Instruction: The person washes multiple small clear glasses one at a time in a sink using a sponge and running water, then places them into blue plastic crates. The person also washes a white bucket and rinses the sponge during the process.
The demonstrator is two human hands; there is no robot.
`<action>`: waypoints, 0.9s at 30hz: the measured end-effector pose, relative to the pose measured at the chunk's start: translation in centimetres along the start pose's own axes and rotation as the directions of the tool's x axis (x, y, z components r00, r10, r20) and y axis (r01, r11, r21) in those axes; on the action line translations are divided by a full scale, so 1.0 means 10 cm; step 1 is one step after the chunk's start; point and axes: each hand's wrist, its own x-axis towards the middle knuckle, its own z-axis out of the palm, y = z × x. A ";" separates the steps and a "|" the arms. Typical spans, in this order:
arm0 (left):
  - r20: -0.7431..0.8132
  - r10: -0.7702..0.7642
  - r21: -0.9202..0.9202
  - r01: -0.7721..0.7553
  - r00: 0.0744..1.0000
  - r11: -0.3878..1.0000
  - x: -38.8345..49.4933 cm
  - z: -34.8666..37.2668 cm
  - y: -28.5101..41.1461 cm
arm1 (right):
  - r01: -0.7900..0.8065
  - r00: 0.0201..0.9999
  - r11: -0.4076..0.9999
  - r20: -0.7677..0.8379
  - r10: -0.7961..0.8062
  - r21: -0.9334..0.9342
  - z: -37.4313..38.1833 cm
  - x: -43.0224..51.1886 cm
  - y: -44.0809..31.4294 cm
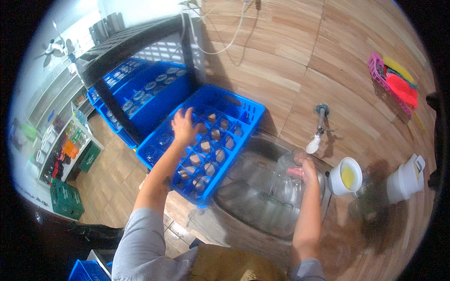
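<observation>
My left hand [185,127] is over a blue plastic compartment crate [233,154], its fingers spread; whether it touches a glass below is unclear. Clear drinking glasses [152,151] stand in the crate's left-hand compartments. At the far right of the metal sink [242,182], my right hand [308,169] is closed around a clear glass [286,161], blurred, just below the faucet [319,131]. Something pink [294,171] shows at its fingers. Several clear glasses [286,191] lie or stand together in the sink under that hand.
Blue crates of glasses [140,100] sit beneath a dark rack [140,38] at left. Right of the sink stand a white tub with a yellow sponge [346,175] and a white container [404,181]. A pink basket [390,84] hangs on the wall.
</observation>
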 end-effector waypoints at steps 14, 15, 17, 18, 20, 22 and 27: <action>0.855 0.361 -0.300 0.923 0.372 -0.240 -0.98 1.08 3.14 | 0.547 0.586 0.460 -0.072 -0.807 -0.700 0.17 -0.80 0.04; 0.754 0.492 -0.307 0.895 0.436 -0.322 -1.00 1.15 3.21 | 0.614 0.576 0.506 -0.094 -0.812 -0.606 0.12 -0.79 0.15; 0.733 0.406 -0.538 0.830 0.546 -0.146 -1.09 1.60 3.31 | 0.626 0.694 0.772 -0.377 -0.614 -0.105 0.19 -0.88 0.33; 0.672 0.419 -0.629 0.769 0.611 -0.113 -1.15 1.54 3.45 | 0.560 0.808 0.745 -0.439 -0.394 0.363 0.14 -0.84 0.44; 0.529 0.433 -0.792 0.608 0.730 -0.057 -1.23 1.17 3.61 | 0.318 0.935 0.406 -0.212 -0.285 0.857 -0.11 -0.64 0.77; 0.485 0.439 -0.829 0.558 0.756 -0.046 -1.28 1.04 3.52 | 0.288 0.947 0.355 -0.208 -0.247 0.889 -0.21 -0.47 0.78; 0.769 0.337 -0.542 0.834 0.543 -0.105 -1.35 1.08 2.75 | 0.507 0.783 0.844 -0.500 -0.369 0.171 0.07 -0.17 0.11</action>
